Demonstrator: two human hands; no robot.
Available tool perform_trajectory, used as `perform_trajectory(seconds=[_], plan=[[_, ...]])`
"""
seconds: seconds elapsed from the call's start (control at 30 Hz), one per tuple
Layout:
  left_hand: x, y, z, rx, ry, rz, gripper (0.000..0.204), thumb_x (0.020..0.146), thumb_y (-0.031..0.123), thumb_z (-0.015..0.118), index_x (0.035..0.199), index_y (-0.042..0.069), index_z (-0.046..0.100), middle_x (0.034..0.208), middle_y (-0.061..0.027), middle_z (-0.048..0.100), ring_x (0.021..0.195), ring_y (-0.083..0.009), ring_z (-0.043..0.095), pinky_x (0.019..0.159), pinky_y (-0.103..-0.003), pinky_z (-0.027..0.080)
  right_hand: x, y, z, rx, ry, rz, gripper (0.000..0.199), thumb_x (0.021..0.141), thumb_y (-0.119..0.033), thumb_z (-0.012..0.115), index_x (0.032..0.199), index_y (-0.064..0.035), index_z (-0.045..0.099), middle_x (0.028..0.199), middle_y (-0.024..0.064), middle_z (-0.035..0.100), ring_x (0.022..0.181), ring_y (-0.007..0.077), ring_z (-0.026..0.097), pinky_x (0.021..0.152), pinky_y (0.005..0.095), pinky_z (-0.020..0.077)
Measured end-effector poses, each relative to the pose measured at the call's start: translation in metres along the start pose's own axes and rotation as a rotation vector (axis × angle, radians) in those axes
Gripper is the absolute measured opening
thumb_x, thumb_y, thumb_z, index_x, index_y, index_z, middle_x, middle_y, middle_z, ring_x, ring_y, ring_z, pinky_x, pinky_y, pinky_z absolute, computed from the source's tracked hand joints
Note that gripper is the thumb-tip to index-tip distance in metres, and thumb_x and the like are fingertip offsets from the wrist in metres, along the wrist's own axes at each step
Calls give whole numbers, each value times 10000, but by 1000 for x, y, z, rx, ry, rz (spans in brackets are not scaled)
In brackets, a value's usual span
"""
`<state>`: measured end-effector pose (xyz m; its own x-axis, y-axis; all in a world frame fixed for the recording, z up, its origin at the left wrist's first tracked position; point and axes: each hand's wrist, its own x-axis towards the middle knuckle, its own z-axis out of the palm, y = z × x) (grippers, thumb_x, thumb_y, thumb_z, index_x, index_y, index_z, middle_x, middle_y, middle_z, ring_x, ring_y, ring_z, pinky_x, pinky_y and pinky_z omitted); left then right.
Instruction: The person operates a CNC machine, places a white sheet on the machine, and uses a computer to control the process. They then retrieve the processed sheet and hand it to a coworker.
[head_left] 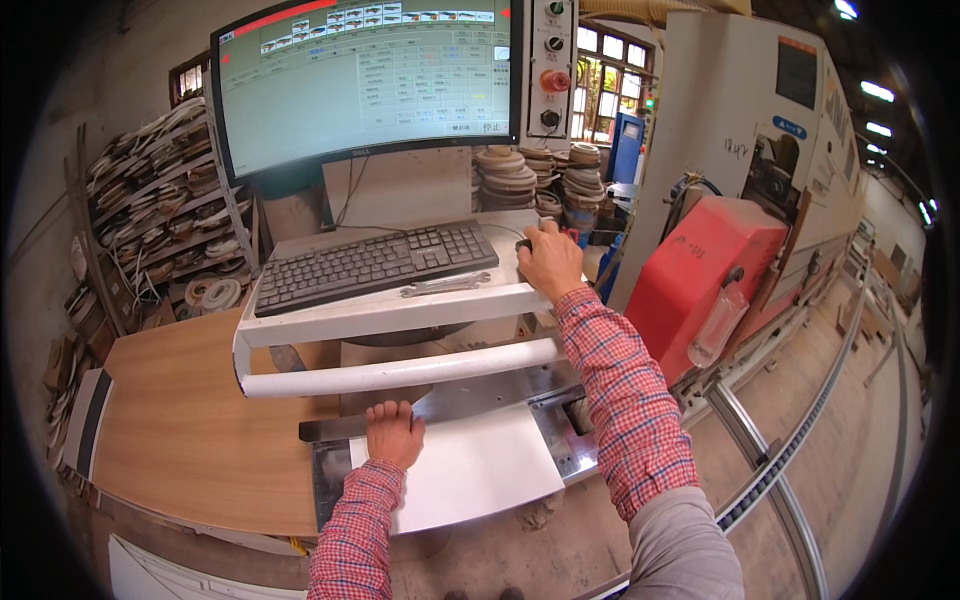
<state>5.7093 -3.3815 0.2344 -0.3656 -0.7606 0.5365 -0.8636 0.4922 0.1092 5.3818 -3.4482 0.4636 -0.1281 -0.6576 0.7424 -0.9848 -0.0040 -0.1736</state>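
while right hand (549, 262) fingers curl over mouse (524, 245), left hand (394, 434) fingers flat on white panel (470, 470).

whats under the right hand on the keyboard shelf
The right hand covers a dark computer mouse; only its left edge shows beside the keyboard. The rest of the mouse is hidden.
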Motion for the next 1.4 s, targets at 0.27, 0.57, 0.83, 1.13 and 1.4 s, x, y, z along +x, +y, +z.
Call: perform_trajectory(seconds=[0.27, 0.57, 0.83, 1.13, 1.4], plan=[[-2, -2, -5, -4, -17, -16, 245, 870, 303, 636, 927, 70, 584, 930, -130, 535, 954, -306, 516, 920, -454, 379, 0, -5, 1, -8, -16, 14, 263, 837, -233, 607, 1021, -80, 716, 1086, 153, 652, 916, 374, 671, 796, 481, 538], [8, 12, 12, -94, 46, 30, 214, 867, 281, 603, 893, 71, 575, 863, -154, 557, 927, -362, 566, 907, -505, 412, -4, 19, -8, -62, -19, 54, 240, 807, -209, 639, 1004, -125, 748, 1034, 160, 666, 904, 357, 688, 780, 495, 551], [0, -8, 6, -57, -17, -9, 228, 870, 251, 618, 910, 47, 525, 927, -170, 525, 956, -371, 512, 923, -513, 392, 1, -7, 5, 52, -35, 35, 238, 815, -176, 634, 999, -100, 764, 1089, 179, 617, 960, 401, 652, 798, 463, 562], [1, -4, 6, -47, -59, 10, 236, 886, 250, 618, 948, 42, 525, 949, -174, 516, 972, -363, 504, 952, -506, 383, 0, 1, 7, -15, -12, 14, 235, 811, -216, 641, 981, -98, 755, 1060, 164, 633, 905, 375, 669, 763, 468, 556], [0, -4, 6, -40, -36, 14, 238, 882, 247, 623, 954, 44, 522, 962, -178, 513, 987, -364, 503, 955, -505, 379, 0, 1, 10, -23, 1, 22, 241, 804, -216, 646, 995, -108, 745, 1069, 165, 627, 900, 376, 668, 764, 461, 557]])
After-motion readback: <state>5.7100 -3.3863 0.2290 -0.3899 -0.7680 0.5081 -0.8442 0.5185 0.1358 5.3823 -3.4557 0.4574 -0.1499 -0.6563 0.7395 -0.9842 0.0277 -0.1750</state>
